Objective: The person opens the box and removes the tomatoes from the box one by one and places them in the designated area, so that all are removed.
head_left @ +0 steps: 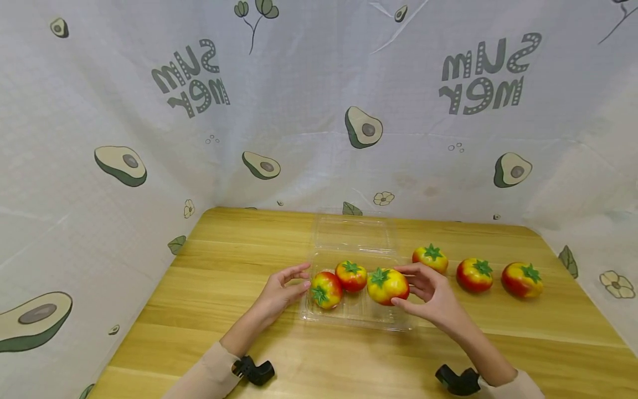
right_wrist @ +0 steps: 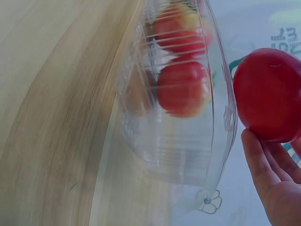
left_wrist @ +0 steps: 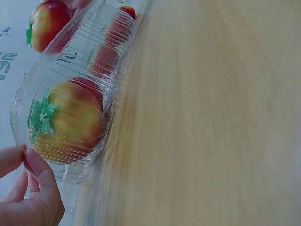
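A clear plastic clamshell container [head_left: 356, 324] lies open on the wooden table, its lid [head_left: 354, 233] folded back. Two red-yellow tomatoes [head_left: 326, 289] [head_left: 351, 275] sit in its tray. My right hand [head_left: 416, 288] grips a third tomato [head_left: 387, 285] at the tray's right end; the right wrist view shows this tomato [right_wrist: 270, 92] resting on my fingers [right_wrist: 273, 183] beside the container wall [right_wrist: 188, 155]. My left hand [head_left: 301, 277] pinches the tray's left rim, with its fingers [left_wrist: 40, 181] right next to the nearest tomato [left_wrist: 68, 120] behind the ribbed wall [left_wrist: 70, 61].
Three more tomatoes [head_left: 430, 258] [head_left: 474, 274] [head_left: 521, 279] stand in a row on the table to the right of the container. An avocado-print cloth [head_left: 319, 111] walls in the back and both sides. Bare wood [head_left: 219, 260] stretches to the left.
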{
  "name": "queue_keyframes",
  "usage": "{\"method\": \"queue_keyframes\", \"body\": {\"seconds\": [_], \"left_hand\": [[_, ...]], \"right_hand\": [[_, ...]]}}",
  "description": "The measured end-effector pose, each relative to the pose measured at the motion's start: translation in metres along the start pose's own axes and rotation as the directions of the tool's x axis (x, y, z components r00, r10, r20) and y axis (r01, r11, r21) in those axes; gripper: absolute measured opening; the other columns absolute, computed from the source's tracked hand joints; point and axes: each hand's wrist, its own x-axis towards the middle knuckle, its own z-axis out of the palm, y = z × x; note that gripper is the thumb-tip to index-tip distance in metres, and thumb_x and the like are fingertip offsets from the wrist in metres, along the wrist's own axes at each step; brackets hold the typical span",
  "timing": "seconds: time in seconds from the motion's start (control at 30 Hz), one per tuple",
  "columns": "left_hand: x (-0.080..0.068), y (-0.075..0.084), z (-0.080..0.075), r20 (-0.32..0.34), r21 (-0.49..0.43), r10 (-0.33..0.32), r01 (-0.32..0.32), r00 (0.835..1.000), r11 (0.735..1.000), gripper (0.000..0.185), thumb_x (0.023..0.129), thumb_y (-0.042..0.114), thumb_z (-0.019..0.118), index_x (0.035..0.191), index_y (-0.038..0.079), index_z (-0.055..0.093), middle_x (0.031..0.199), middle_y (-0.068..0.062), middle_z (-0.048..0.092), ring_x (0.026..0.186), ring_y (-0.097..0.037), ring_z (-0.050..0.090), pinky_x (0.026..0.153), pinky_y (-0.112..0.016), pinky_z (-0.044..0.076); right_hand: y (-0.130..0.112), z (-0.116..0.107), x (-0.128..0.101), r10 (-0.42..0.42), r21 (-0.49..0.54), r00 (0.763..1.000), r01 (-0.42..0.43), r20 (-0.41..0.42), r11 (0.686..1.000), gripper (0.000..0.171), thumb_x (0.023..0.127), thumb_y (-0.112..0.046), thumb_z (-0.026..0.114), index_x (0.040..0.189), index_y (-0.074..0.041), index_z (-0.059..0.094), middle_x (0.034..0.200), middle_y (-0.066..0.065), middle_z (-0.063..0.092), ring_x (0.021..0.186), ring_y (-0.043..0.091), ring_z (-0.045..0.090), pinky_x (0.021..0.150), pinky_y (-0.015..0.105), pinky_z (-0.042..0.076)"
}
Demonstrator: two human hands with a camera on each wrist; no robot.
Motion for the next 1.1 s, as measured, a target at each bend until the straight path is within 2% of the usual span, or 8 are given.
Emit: {"method": "queue_keyframes", "body": {"seconds": [0.17,0.27,0.53,0.77,1.1], "left_hand": [[-0.001,0.001,0.0,0.006,0.009,0.008,-0.008,1.0,1.0,0.05,0.095,0.003,0.067,0.142,-0.003,0.05,0.122,-0.016,0.053,0.089,-0.009,0.057,0.082,-0.021,0.054],[0.0,0.0,0.0,0.004,0.012,0.006,-0.006,1.0,1.0,0.051,0.095,0.003,0.067,0.142,-0.004,0.05,0.122,-0.016,0.053,0.088,-0.008,0.056,0.081,-0.02,0.054],[-0.001,0.0,0.0,0.003,0.01,0.006,-0.007,1.0,1.0,0.051,0.095,0.004,0.067,0.143,-0.004,0.05,0.122,-0.017,0.052,0.088,-0.008,0.056,0.08,-0.02,0.054],[-0.001,0.001,0.0,-0.002,0.008,0.001,-0.001,1.0,1.0,0.05,0.095,0.004,0.067,0.142,-0.003,0.051,0.123,-0.017,0.053,0.084,-0.008,0.056,0.079,-0.02,0.054],[0.0,0.0,0.001,-0.009,-0.001,-0.006,0.006,1.0,1.0,0.05,0.095,0.002,0.067,0.142,-0.003,0.051,0.121,-0.016,0.054,0.078,-0.007,0.055,0.077,-0.019,0.053]], "right_hand": [[0.0,-0.006,-0.004,-0.032,0.03,0.999,0.033,-0.029,0.999,0.049,0.077,0.015,0.077,0.121,0.012,0.056,0.119,-0.002,0.065,0.104,0.005,0.064,0.086,0.017,0.052],[0.003,-0.012,-0.006,-0.038,0.036,0.998,0.04,-0.045,0.999,0.05,0.076,0.017,0.076,0.121,0.013,0.055,0.118,-0.007,0.065,0.104,0.005,0.064,0.086,0.017,0.052],[0.007,-0.026,-0.011,-0.005,0.041,0.997,0.008,-0.081,0.999,0.05,0.079,0.017,0.074,0.123,0.012,0.054,0.12,-0.008,0.065,0.106,0.003,0.063,0.087,0.017,0.051],[0.009,-0.033,-0.014,0.017,0.095,0.994,-0.007,-0.108,0.995,0.049,0.078,0.019,0.073,0.123,0.011,0.055,0.118,-0.007,0.066,0.106,0.004,0.063,0.087,0.016,0.051],[0.014,-0.042,-0.021,0.052,0.07,0.989,-0.042,-0.137,0.997,0.048,0.078,0.018,0.073,0.121,0.01,0.055,0.115,-0.007,0.065,0.103,0.003,0.064,0.084,0.015,0.052]]}}
